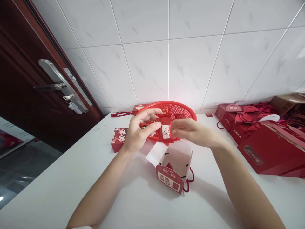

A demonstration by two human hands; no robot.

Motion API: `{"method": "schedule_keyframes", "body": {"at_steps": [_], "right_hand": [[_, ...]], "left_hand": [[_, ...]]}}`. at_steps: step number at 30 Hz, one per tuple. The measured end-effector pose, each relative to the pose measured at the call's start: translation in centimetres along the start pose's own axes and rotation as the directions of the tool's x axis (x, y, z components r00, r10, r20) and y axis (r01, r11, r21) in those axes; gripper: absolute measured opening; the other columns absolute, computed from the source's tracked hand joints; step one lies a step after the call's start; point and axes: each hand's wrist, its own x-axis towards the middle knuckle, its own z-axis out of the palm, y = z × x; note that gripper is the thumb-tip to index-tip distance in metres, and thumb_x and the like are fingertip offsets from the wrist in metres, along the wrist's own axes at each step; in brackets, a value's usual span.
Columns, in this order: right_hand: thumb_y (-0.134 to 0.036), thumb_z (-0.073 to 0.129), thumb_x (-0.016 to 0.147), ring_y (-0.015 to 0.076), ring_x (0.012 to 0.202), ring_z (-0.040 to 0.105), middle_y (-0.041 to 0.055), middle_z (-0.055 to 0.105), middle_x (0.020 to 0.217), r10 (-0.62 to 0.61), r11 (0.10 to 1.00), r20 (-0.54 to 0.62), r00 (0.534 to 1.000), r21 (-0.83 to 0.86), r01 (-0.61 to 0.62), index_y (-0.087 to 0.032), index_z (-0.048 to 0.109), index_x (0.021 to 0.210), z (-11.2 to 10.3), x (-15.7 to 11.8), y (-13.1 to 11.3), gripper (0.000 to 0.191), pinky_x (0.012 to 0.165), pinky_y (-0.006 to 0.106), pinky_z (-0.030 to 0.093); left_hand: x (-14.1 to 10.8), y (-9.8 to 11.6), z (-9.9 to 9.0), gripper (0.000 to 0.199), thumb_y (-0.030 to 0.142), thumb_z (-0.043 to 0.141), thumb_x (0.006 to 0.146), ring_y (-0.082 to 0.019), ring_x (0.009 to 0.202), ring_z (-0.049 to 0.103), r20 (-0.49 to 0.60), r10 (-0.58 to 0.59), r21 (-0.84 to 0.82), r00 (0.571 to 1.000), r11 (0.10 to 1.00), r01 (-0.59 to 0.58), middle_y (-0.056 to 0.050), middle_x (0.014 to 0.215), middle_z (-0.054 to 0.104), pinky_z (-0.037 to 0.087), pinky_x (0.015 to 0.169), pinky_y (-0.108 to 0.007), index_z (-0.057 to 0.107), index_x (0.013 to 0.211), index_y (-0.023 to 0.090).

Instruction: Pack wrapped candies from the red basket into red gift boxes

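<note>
The left hand (141, 129) is pinching a red packet (166, 129) between thumb and fingers above the near side of the red basket (192, 113); the right hand (189, 131) is curling its fingers at the packet's right edge. The open box (173, 168) is standing nearer on the desk (114, 203).

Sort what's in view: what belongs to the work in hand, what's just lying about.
In use, it seems:
- white-labelled red packet, at the fingertips of the left hand and right hand
- red basket
- open box

Likely just lying about:
- patterned box, left
- small red item by the wall
- red strap
</note>
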Motion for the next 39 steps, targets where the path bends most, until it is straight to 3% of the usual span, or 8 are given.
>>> {"method": "schedule_keyframes", "body": {"at_steps": [5, 12, 18, 21, 26, 30, 33, 39], "right_hand": [[-0.022, 0.067, 0.085, 0.0195, 0.089, 0.069, 0.0032, 0.073, 0.093, -0.085, 0.983, 0.003, 0.996, 0.161, 0.083, -0.022, 0.064, 0.117, -1.0, -0.9, -0.5, 0.032, 0.081, 0.035, 0.055], [-0.022, 0.067, 0.085, 0.0159, 0.071, 0.063, 0.0042, 0.072, 0.082, -0.075, 0.996, -0.156, 0.985, 0.034, 0.081, -0.018, 0.069, 0.097, -1.3, -1.1, -0.4, 0.013, 0.065, 0.03, 0.052], [-0.028, 0.073, 0.082, 0.0213, 0.076, 0.067, 0.0064, 0.072, 0.079, -0.082, 0.996, -0.27, 0.959, -0.045, 0.072, -0.019, 0.075, 0.094, -2.8, -2.4, -1.1, 0.015, 0.063, 0.033, 0.053], [-0.029, 0.072, 0.082, 0.0212, 0.077, 0.068, 0.0063, 0.073, 0.083, -0.1, 0.993, -0.238, 0.966, -0.081, 0.083, -0.02, 0.075, 0.094, -2.8, -2.4, -1.0, 0.015, 0.065, 0.033, 0.053], [-0.025, 0.066, 0.086, 0.0193, 0.078, 0.066, 0.0044, 0.073, 0.088, -0.108, 0.985, -0.14, 0.984, -0.148, 0.087, -0.02, 0.071, 0.1, -2.3, -1.8, -0.5, 0.015, 0.066, 0.032, 0.052], [-0.021, 0.063, 0.085, 0.0178, 0.078, 0.064, 0.0027, 0.07, 0.088, -0.134, 0.973, -0.015, 0.991, -0.193, 0.129, -0.021, 0.064, 0.092, -1.0, -1.0, -0.3, 0.008, 0.068, 0.03, 0.052], [-0.02, 0.059, 0.086, 0.0183, 0.077, 0.063, 0.0035, 0.07, 0.089, 0.001, 0.946, 0.154, 0.988, -0.321, 0.049, -0.021, 0.063, 0.094, 0.1, -0.6, -0.2, 0.008, 0.063, 0.029, 0.048], [-0.024, 0.063, 0.086, 0.0228, 0.085, 0.066, 0.0061, 0.073, 0.099, 0.073, 0.856, 0.125, 0.989, -0.517, 0.003, -0.024, 0.069, 0.106, 0.7, -0.9, -0.1, 0.021, 0.069, 0.03, 0.047]], "left_hand": [[-0.3, 0.1, 0.8, 0.027, 0.03, 0.073, 0.081, -0.016, 0.076, 0.064, 0.062, -0.015, 0.147, 0.998, 0.989, 0.006, -0.003, 0.09, 0.069, 0.053, 0.067, -0.028, 0.075, 0.107, 0.024], [-0.8, -0.3, 1.8, 0.036, 0.042, 0.07, 0.088, -0.022, 0.102, 0.065, 0.159, -0.082, 0.165, 0.984, 0.985, 0.055, -0.006, 0.103, 0.069, 0.053, 0.089, -0.036, 0.07, 0.119, 0.024], [-1.5, -0.3, 2.7, 0.06, 0.039, 0.066, 0.093, -0.026, 0.12, 0.061, 0.426, -0.148, 0.096, 0.892, 0.988, 0.118, -0.01, 0.127, 0.065, 0.054, 0.098, -0.041, 0.045, 0.148, 0.028], [-1.4, -0.1, 2.3, 0.057, 0.035, 0.066, 0.093, -0.025, 0.123, 0.061, 0.425, -0.129, 0.103, 0.896, 0.99, 0.094, -0.009, 0.129, 0.064, 0.049, 0.107, -0.044, 0.045, 0.145, 0.029], [-1.4, 1.4, 0.5, 0.027, 0.041, 0.067, 0.089, -0.023, 0.102, 0.066, 0.341, -0.19, 0.426, 0.921, 0.904, 0.029, -0.006, 0.116, 0.066, 0.054, 0.087, -0.037, 0.061, 0.11, 0.024], [-1.9, 3.2, -0.9, 0.026, 0.049, 0.069, 0.084, -0.024, 0.092, 0.064, 0.468, -0.447, 0.762, 0.762, 0.64, -0.093, -0.003, 0.105, 0.064, 0.049, 0.076, -0.033, 0.066, 0.089, 0.023], [-2.2, 3.9, -1.4, 0.031, 0.049, 0.072, 0.079, -0.026, 0.096, 0.063, 0.525, -0.573, 0.802, 0.63, 0.58, -0.141, -0.004, 0.108, 0.063, 0.047, 0.074, -0.03, 0.068, 0.096, 0.023], [-2.3, 4.1, -1.5, 0.044, 0.049, 0.073, 0.077, -0.026, 0.097, 0.063, 0.511, -0.58, 0.819, 0.634, 0.554, -0.153, -0.005, 0.109, 0.062, 0.045, 0.071, -0.028, 0.067, 0.11, 0.022]]}}
